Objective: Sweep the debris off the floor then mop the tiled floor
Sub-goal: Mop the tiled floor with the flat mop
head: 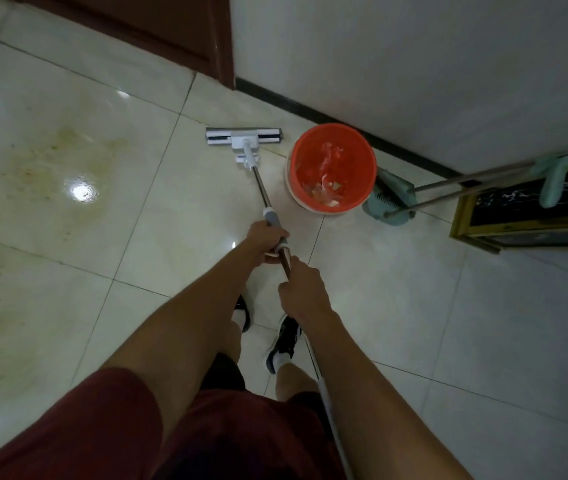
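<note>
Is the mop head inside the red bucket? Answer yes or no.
No, the mop head lies flat on the floor tiles, left of the bucket.

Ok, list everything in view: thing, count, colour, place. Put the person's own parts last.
mop: one, white head with metal pole, head flat on the tiles left of the bucket
bucket: one, orange-red, by the wall, scraps inside
dustpan: one, teal, right of the bucket
long handles: two, metal, slanting from the dustpan toward the stand
stand: one, dark panel in a yellowish frame, far right
cloth: one, pale green, draped at the stand's top
door: one, dark brown, top left
stain: one patch, yellowish, on the left tiles
shoes: two, dark
left hand: grip closed on the mop pole
right hand: grip closed on the pole, lower down
</note>
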`<action>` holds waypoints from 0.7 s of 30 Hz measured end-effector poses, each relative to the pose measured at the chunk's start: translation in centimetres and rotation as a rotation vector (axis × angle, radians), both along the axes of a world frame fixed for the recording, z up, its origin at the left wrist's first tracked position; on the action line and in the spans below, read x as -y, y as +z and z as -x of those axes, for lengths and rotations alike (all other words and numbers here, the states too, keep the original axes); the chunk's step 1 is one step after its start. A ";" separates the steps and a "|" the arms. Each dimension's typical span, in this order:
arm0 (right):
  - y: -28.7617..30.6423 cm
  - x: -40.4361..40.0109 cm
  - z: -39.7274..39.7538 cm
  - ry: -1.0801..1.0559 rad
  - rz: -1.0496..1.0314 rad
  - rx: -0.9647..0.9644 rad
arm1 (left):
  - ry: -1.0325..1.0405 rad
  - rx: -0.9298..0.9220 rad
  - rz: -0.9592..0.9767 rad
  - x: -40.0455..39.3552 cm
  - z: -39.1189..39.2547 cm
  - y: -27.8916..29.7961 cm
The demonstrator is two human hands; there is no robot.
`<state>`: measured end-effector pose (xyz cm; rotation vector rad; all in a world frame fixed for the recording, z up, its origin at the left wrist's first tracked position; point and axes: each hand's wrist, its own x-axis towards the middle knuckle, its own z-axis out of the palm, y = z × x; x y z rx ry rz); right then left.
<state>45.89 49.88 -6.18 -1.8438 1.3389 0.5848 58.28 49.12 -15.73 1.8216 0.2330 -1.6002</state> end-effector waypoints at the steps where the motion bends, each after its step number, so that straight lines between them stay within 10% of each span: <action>1: 0.1 -0.1 0.2 0.021 0.012 0.001 | 0.005 0.007 0.003 -0.2 0.2 0.2; 21: 2.7 -8.5 6.4 0.631 0.005 0.154 | 0.567 0.149 -0.012 -15.8 7.6 3.4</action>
